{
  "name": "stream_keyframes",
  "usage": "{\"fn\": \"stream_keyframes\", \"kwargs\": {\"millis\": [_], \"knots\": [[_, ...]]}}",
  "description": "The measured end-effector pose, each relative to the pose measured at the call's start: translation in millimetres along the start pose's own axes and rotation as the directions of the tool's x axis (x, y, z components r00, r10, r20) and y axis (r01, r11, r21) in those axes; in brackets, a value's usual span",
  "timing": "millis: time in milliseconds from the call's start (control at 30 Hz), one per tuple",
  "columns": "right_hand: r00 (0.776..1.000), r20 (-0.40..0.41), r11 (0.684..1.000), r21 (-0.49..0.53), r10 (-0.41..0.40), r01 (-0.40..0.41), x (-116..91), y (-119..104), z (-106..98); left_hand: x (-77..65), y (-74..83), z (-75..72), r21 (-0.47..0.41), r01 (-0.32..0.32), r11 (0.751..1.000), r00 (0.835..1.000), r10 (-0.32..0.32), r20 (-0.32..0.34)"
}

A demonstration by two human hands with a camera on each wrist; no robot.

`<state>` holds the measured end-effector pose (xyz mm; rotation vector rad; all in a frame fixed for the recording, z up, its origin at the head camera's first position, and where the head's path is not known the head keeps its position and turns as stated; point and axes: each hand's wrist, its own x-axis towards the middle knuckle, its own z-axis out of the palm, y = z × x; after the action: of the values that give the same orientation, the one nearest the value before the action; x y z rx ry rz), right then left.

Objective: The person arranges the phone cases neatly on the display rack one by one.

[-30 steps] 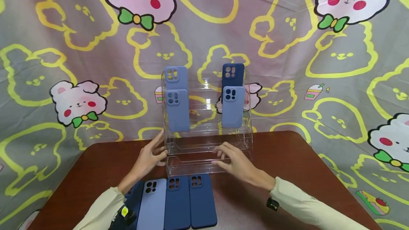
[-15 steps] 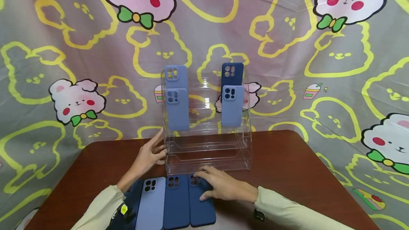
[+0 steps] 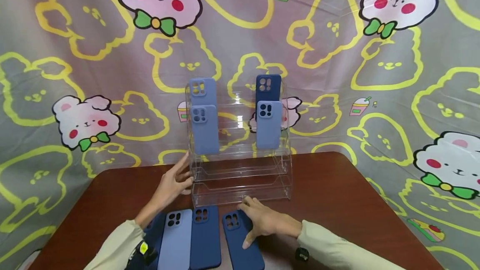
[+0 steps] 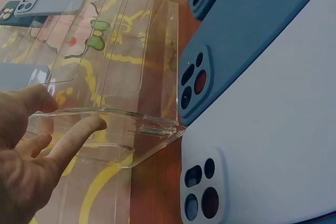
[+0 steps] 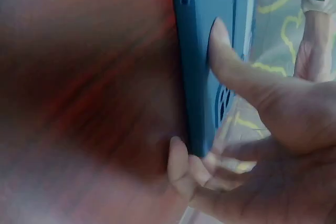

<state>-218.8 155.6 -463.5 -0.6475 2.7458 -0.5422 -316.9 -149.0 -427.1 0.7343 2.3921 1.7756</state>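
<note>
My right hand [image 3: 266, 220] grips a dark blue phone case [image 3: 240, 241] low on the table, in front of the clear display stand [image 3: 240, 195]. In the right wrist view the thumb [image 5: 223, 51] presses on the case's back while the other fingers curl at its edge beside the camera cutout. The case lies slanted, apart from its neighbour. My left hand [image 3: 168, 184] rests against the stand's left side, fingers extended. Seen from the left wrist, its fingertip [image 4: 97, 123] touches the clear side panel. Higher tiers hold light blue cases [image 3: 206, 136] on the left.
A dark blue case [image 3: 205, 241], a light blue case [image 3: 175, 241] and another dark case [image 3: 157, 232], partly hidden by the left sleeve, lie side by side. On the stand's right, a light blue case [image 3: 269, 132] overlaps a dark one [image 3: 268, 84]. A patterned cloth [image 3: 330, 74] hangs behind.
My right hand came down from the stand's front onto the rightmost dark blue case, then shifted it right, tilting it and opening a gap. My left hand stayed at the stand.
</note>
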Motion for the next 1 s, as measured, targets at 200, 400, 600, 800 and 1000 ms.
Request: {"fn": "stream_keyframes", "kwargs": {"millis": [200, 400, 600, 800, 1000], "knots": [[0.997, -0.081, 0.965, 0.262, -0.008, 0.029, -1.4, 17.8, -4.9, 0.2, -0.4, -1.6, 0.000, -0.008, 1.000, 1.000, 0.008, -0.006], [0.996, 0.086, 0.700, 0.712, -0.027, -0.043, -8.1, 22.2, -34.5, -4.5, 0.1, -1.8, 0.001, 0.012, 1.000, 1.000, -0.012, -0.021], [0.992, 0.042, 0.647, 0.761, -0.121, 0.047, -10.2, 24.7, -68.4, -1.5, 1.6, -0.4, -0.010, 0.003, 1.000, 1.000, -0.003, -0.006], [0.981, -0.141, 0.732, 0.653, -0.132, 0.193, -8.7, 11.4, -118.8, 1.3, 4.0, -1.2, -0.017, -0.008, 1.000, 1.000, 0.008, -0.001], [0.900, -0.417, 0.852, 0.419, -0.127, 0.315, 4.1, -7.8, -175.5, -1.5, 4.6, -0.6, -0.022, 0.013, 1.000, 1.000, -0.013, 0.004]]}}
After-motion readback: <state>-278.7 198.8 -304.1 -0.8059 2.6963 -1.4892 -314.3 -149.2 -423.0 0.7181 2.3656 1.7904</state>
